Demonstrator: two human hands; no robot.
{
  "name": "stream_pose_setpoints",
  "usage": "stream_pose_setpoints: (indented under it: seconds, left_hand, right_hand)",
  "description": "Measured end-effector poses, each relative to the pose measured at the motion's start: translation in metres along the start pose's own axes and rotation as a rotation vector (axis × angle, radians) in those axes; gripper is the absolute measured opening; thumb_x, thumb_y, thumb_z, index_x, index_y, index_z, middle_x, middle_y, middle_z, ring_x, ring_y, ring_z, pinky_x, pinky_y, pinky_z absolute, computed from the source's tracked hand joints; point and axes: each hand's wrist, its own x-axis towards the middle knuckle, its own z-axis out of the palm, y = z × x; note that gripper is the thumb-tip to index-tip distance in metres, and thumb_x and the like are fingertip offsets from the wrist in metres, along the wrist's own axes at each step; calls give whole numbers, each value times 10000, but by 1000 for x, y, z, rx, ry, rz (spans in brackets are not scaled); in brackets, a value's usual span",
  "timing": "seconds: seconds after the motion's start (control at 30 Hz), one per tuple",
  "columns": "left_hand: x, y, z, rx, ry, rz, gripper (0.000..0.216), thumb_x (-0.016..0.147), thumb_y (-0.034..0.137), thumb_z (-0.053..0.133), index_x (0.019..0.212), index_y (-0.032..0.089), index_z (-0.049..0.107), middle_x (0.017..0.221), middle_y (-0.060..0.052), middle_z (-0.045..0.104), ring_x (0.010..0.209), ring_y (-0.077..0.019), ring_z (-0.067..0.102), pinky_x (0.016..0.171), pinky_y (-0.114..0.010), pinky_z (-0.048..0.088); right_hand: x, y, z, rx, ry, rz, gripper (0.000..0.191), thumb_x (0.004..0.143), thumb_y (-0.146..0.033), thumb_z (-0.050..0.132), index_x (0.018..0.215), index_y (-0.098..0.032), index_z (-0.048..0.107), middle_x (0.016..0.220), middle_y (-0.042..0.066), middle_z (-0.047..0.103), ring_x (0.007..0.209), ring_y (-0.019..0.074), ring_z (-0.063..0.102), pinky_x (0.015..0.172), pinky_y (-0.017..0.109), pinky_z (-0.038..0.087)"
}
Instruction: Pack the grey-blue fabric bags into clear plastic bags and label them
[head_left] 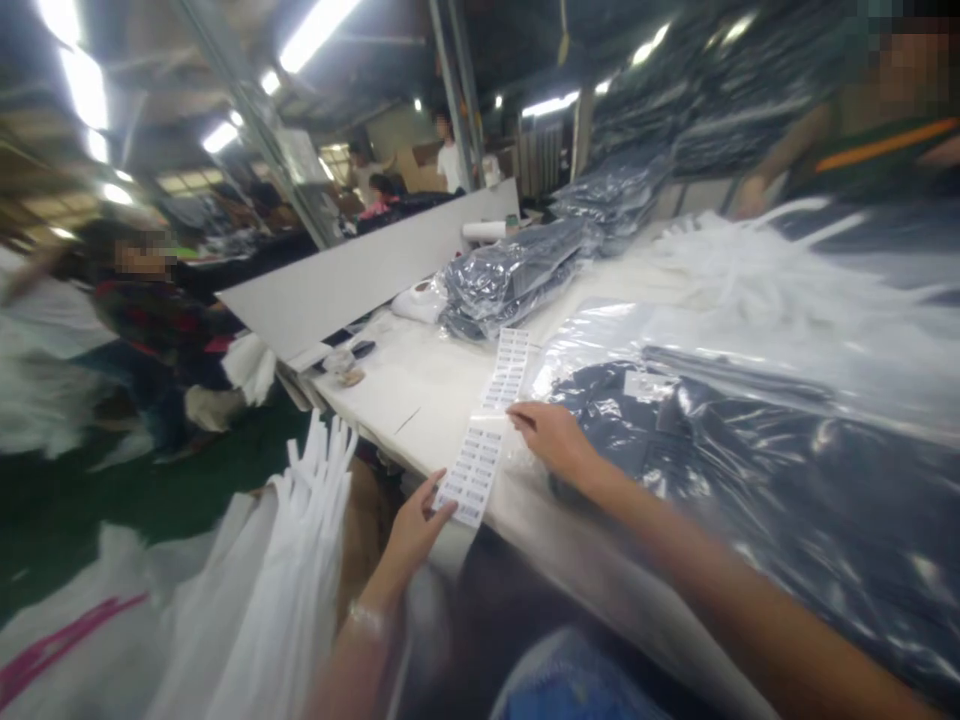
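A long strip of barcode labels [491,425] lies across the white table [409,385], its near end hanging over the front edge. My left hand [418,525] pinches that near end between thumb and fingers. My right hand [550,436] rests with fingers together at the strip's right side, fingertips pinching at a label, on the edge of a clear plastic bag [750,460] holding a folded dark garment.
More bagged dark garments [517,275] are piled at the table's far end, with a grey divider board [360,275] on the left. White plastic bags [300,560] hang at the table's near left. One person stands at the far right, another sits at the left.
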Motion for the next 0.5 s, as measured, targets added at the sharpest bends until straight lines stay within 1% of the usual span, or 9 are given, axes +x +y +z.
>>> stream_pose_setpoints:
  seconds: [0.07,0.13,0.2,0.27,0.33,0.4,0.47,0.5]
  left_hand:
    - [-2,-3,-2,-31,-58,-30,729,774,410,701,1408,129,476,1158,-111,726,1062,-283,691,977,-449,534]
    - [-5,-8,-5,-71,-93,-70,775,771,415,696,1436,114,436,1143,-113,732,1045,-281,697,976,-453,534]
    - [-8,-13,-7,-99,-103,-98,789,767,414,697,1442,108,428,1165,-117,723,1072,-287,686,991,-457,524]
    - [-9,-18,-9,-100,-101,-113,764,766,409,697,1431,119,453,1232,-121,693,1133,-294,656,1027,-458,499]
    - [-10,-25,-9,-77,-96,-106,723,778,420,685,1412,136,486,1309,-123,647,1201,-301,614,1056,-459,476]
    - [-11,-32,-8,-32,-95,-80,700,782,442,678,1396,149,512,1361,-125,607,1258,-312,569,1067,-460,467]
    - [-11,-39,-6,16,-103,-54,703,777,466,682,1391,161,523,1389,-123,583,1293,-319,535,1067,-457,468]
    - [-11,-42,-5,33,-110,-48,709,776,477,683,1395,170,523,1396,-119,578,1301,-320,527,1065,-454,471]
  right_hand:
    - [46,23,-7,-120,-47,7,326,913,-180,497,1164,-212,702,1214,79,688,1151,244,597,1036,367,392]
    - [84,45,-3,-179,-97,22,341,876,-127,526,1163,-175,704,1247,114,668,1194,256,572,1070,371,369]
    - [111,63,6,-227,-141,23,371,850,-98,549,1188,-163,690,1301,129,635,1241,258,541,1083,362,359]
    - [133,76,15,-266,-156,20,443,839,-97,570,1274,-154,634,1416,146,543,1328,268,462,1110,370,329]
    - [152,85,22,-296,-133,32,549,842,-117,589,1387,-129,525,1530,177,394,1417,297,336,1144,413,271]
    - [171,92,24,-310,-91,62,642,851,-141,597,1464,-105,411,1586,207,263,1464,331,221,1162,467,215]
    - [190,99,24,-303,-47,107,700,855,-168,608,1498,-95,341,1600,225,203,1473,362,168,1159,512,190]
    - [199,102,22,-291,-30,132,723,851,-188,621,1504,-96,325,1596,232,208,1469,374,171,1153,526,195]
